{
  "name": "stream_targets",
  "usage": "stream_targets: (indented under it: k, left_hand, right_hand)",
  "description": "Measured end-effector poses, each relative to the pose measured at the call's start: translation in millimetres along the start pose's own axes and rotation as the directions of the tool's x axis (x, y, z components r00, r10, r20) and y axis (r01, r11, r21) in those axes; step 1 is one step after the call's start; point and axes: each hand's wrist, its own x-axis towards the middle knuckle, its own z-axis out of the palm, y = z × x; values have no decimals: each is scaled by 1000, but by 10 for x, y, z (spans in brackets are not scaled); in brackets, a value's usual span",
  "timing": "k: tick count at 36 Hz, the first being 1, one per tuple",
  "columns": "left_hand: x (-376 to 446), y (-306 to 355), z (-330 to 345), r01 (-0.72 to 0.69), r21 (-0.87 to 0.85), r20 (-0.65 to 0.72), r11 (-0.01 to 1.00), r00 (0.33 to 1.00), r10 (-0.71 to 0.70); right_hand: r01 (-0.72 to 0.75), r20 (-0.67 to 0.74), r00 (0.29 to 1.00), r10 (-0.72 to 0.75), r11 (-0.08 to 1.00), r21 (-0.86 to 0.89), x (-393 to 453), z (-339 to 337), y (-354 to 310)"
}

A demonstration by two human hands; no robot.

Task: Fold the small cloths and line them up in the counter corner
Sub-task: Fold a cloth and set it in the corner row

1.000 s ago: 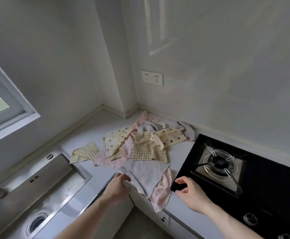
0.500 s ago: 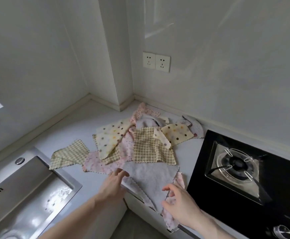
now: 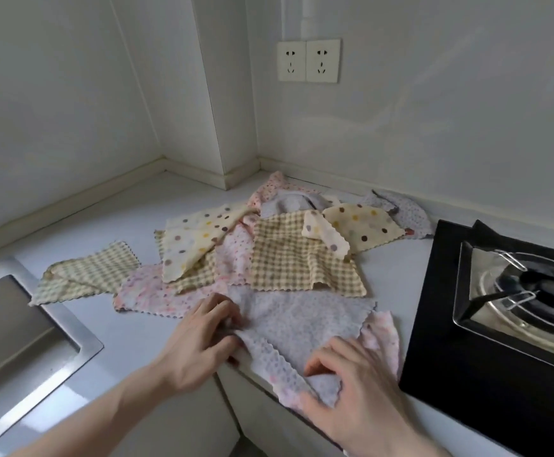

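Left hand, right hand pinch grey cloth at counter edge.

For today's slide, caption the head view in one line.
Both hands, left hand and right hand, grip a grey cloth before unfolded cloths.

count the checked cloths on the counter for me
2 clear ones. One checked cloth lies alone at the left beside the sink. A second sits mid-pile. Checked fabric under the dotted cloth may be a third.

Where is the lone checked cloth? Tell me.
Head view, left of the pile: the lone checked cloth lies flat on the counter between the sink and the pink cloth.
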Motion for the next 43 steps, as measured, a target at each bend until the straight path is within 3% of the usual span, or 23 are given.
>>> stream_targets:
  k: [9, 17, 20, 28, 38, 41, 43]
  left_hand:
    - [-85, -78, 128, -70, -90, -152, 993, 987, 56]
    - [-194, -16, 123, -42, -53, -308, 998, 951, 24]
    - [-213, 91, 12, -101, 45, -364, 994, 925, 111]
    - [-175, 815, -634, -183, 257, -508, 949, 810, 294]
    - [-207, 1819, -1229, -237, 267, -638, 934, 683, 356]
    - [-269, 2134, -1295, -275, 248, -642, 929, 672, 371]
    - [-309, 2315, -1284, -288, 227, -613, 930, 700, 366]
  right_hand:
    - [44, -30, 999, -41, 991, 129, -91, 101, 102]
    - [63, -162, 986, -48, 994, 87, -194, 45, -6]
    - [32, -137, 990, -27, 999, 30, -203, -88, -101]
    - [-23, -218, 976, 5, 996, -81, -113, -761, -494]
    - [-76, -482, 876, 27, 994, -82, -186, -1866, -846]
    - [-64, -531, 847, 11, 995, -82, -369, -2166, -854]
    - [-53, -524, 852, 3, 995, -80, -529, -2330, -821]
